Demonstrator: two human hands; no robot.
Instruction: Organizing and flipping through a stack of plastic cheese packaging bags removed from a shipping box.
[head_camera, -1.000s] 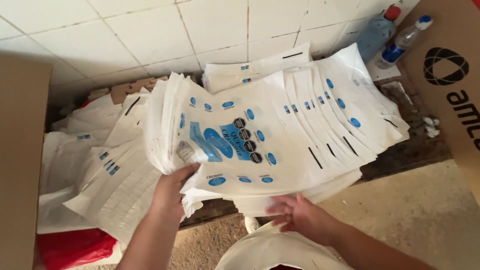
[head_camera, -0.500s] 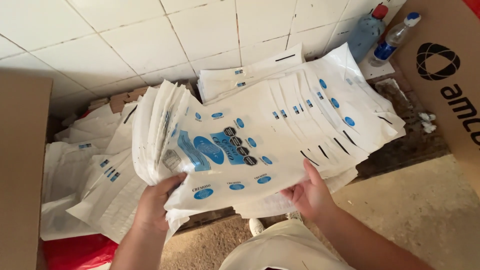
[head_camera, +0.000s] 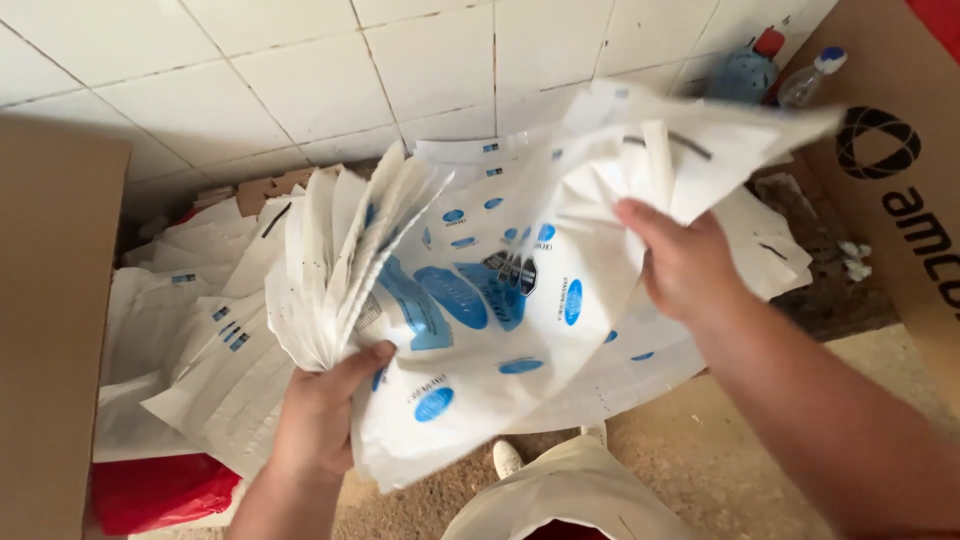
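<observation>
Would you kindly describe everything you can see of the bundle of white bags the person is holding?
The bundle of white bags is a thick stack of flat white sacks, paper or woven by the look, printed with blue ovals and a dark central mark. The left hand grips its lower left corner, where the edges fan apart like pages. The right hand lifts the top right part, bending the upper sheets upward. The stack is held in the air, tilted, above more loose bags by the tiled wall.
</observation>
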